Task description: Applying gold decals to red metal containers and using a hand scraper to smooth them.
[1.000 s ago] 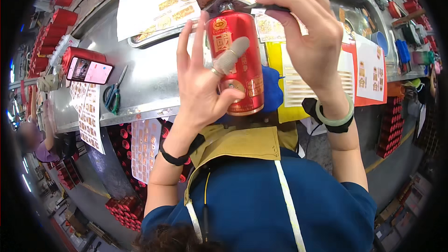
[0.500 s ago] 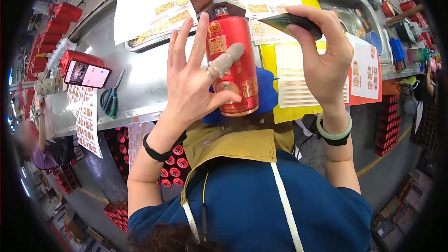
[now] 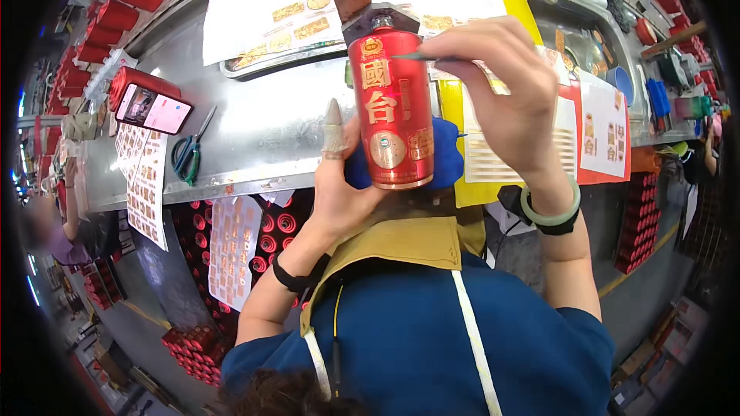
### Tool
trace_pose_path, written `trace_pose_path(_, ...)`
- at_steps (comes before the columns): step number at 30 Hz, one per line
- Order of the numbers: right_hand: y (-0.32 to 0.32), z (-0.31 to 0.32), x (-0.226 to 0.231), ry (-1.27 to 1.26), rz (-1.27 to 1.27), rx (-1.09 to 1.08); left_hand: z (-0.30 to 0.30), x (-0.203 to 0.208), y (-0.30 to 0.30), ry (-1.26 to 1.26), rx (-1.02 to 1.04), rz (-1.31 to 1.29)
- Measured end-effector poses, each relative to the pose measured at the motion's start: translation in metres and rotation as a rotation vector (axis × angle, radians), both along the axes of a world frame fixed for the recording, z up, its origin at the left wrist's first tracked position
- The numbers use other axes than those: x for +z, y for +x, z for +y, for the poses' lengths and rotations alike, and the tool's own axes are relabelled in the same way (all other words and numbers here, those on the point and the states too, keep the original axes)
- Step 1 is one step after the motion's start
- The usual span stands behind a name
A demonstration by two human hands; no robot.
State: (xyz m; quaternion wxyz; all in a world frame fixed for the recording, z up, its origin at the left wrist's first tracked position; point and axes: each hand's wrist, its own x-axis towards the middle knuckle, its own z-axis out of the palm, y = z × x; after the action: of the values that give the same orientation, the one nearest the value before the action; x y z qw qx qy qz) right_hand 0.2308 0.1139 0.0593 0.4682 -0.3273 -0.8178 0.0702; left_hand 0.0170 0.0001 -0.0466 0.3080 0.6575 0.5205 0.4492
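Left of the red bottle (image 3: 393, 112) over its blue pad (image 3: 449, 151), the left hand (image 3: 343, 192) spreads visible fingers, hold unclear; at right, the right hand (image 3: 509, 81) pinches a dark tool (image 3: 414, 56), best kept flat.

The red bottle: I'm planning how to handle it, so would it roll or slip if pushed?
The red bottle would probably roll if free, since its body looks round. Its glossy surface suggests it may be slippery. The dark bracket at its neck might limit sideways movement.
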Motion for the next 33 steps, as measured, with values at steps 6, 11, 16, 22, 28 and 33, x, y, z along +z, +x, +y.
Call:
trace_pose_path(6, -0.020, -0.041, -0.008, 0.067, -0.319, 0.395, -0.003, 0.019, 0.000, 0.157, 0.004, 0.258)
trace_pose_path(11, -0.031, 0.034, -0.014, 0.076, -0.223, 0.138, -0.010, 0.020, 0.002, 0.057, 0.043, 0.185)
trace_pose_path(16, -0.009, 0.029, -0.031, 0.372, -0.320, 0.243, -0.013, 0.013, 0.001, -0.021, 0.047, 0.071)
trace_pose_path(22, -0.010, 0.008, -0.030, 0.094, -0.240, 0.374, -0.008, 0.012, 0.000, -0.018, -0.019, -0.002)
trace_pose_path(28, 0.002, 0.049, -0.026, 0.410, -0.268, 0.066, -0.006, 0.015, 0.000, 0.019, -0.055, 0.012)
trace_pose_path(33, -0.009, -0.043, -0.021, 0.081, -0.253, 0.667, -0.008, 0.022, -0.001, -0.052, -0.131, -0.093)
